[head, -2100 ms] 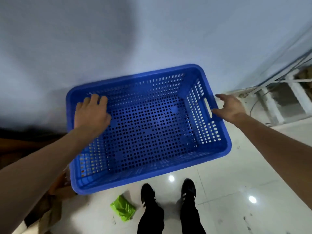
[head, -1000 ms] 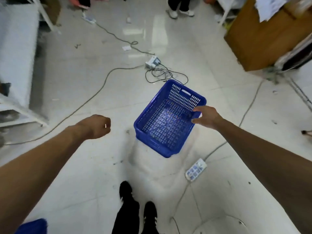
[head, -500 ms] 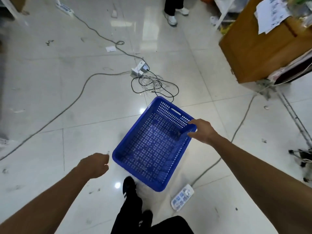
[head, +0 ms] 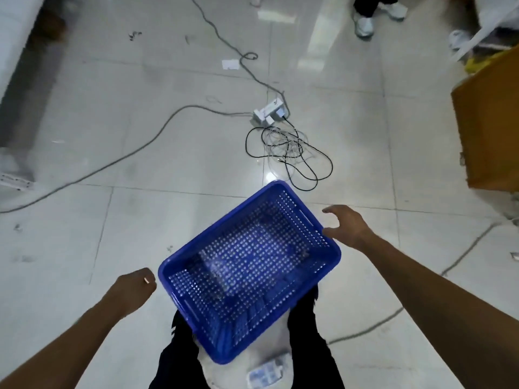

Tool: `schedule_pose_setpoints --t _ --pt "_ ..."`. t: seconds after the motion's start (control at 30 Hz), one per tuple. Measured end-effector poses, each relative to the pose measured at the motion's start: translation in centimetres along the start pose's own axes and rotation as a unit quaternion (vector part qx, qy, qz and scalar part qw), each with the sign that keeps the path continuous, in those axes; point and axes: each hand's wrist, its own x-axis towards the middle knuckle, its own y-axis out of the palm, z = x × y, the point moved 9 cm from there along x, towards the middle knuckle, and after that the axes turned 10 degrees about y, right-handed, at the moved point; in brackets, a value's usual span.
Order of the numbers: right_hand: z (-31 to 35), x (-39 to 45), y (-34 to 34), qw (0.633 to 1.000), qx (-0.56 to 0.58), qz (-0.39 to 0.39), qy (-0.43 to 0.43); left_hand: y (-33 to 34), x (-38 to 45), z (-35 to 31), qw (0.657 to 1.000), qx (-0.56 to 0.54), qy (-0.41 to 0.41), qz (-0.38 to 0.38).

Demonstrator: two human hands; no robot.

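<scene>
An empty blue perforated plastic basket (head: 250, 273) sits tilted just in front of my dark trouser legs, hiding part of them. Whether it rests on anything cannot be told. My right hand (head: 346, 227) is at its right rim with fingers spread and relaxed; the thumb is at the rim's edge and grips nothing. My left hand (head: 134, 289) hovers just left of the basket's near-left corner. It is curled into a fist with a ring showing, apart from the basket and holding nothing.
On the glossy tiled floor ahead lie a power strip (head: 269, 113), a tangle of thin cables (head: 289, 153) and a long grey cable (head: 157, 136). Another power strip (head: 265, 374) lies by my feet. A wooden cabinet (head: 488, 130) stands right; a person's shoes (head: 363, 25) are far ahead.
I turned from the wall to the open floor. My left hand left the basket early; the right carried it nearer to my legs and has now uncurled from the rim.
</scene>
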Motion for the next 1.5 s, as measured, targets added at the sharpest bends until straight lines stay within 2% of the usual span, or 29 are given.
schedule_pose_setpoints --t 0.13,0.23,0.33,0.47,0.63,0.73,0.8,0.9,1.0,1.07,1.23,1.5 --pt "-3.9 6.2 1.2 0.999 0.007 0.033 0.020 4.5 -1.5 -0.1 0.991 -0.062 -0.110 -0.050" --pt "-5.0 8.5 2.4 0.996 -0.034 0.078 0.009 7.3 -2.0 -1.4 0.984 -0.088 -0.143 -0.063" --pt "-4.3 10.0 4.1 0.995 -0.024 0.097 0.004 9.2 -3.0 0.2 0.974 -0.085 -0.189 -0.094" --pt "-2.6 10.7 6.2 0.993 0.035 0.114 -0.002 12.6 -4.5 3.2 0.935 -0.162 -0.285 -0.138" --pt "-2.2 15.8 10.5 0.994 -0.006 0.106 -0.010 19.5 -1.6 7.7 0.894 -0.252 -0.344 -0.140" --pt "-3.6 20.7 12.7 0.997 -0.026 0.074 0.013 23.3 2.3 11.1 0.880 -0.289 -0.351 -0.134" --pt "-5.4 23.4 15.2 0.995 -0.005 0.090 0.049 25.9 4.7 12.9 0.866 -0.336 -0.351 -0.116" --pt "-7.5 25.7 17.7 0.993 0.028 0.070 0.086 29.4 7.9 13.0 0.832 -0.437 -0.331 -0.087" --pt "-7.9 26.2 18.2 0.994 0.055 0.021 0.091 30.5 9.9 12.7 0.803 -0.480 -0.320 -0.148" --pt "-7.7 26.0 18.4 0.992 0.068 0.034 0.096 30.4 10.4 12.3 0.799 -0.487 -0.309 -0.169" --pt "-6.4 24.2 17.0 0.989 0.076 0.072 0.102 28.0 8.7 12.9 0.809 -0.480 -0.286 -0.184" --pt "1.0 13.4 10.4 0.986 0.113 0.075 0.099 17.5 -1.3 13.6 0.795 -0.510 -0.247 -0.219"
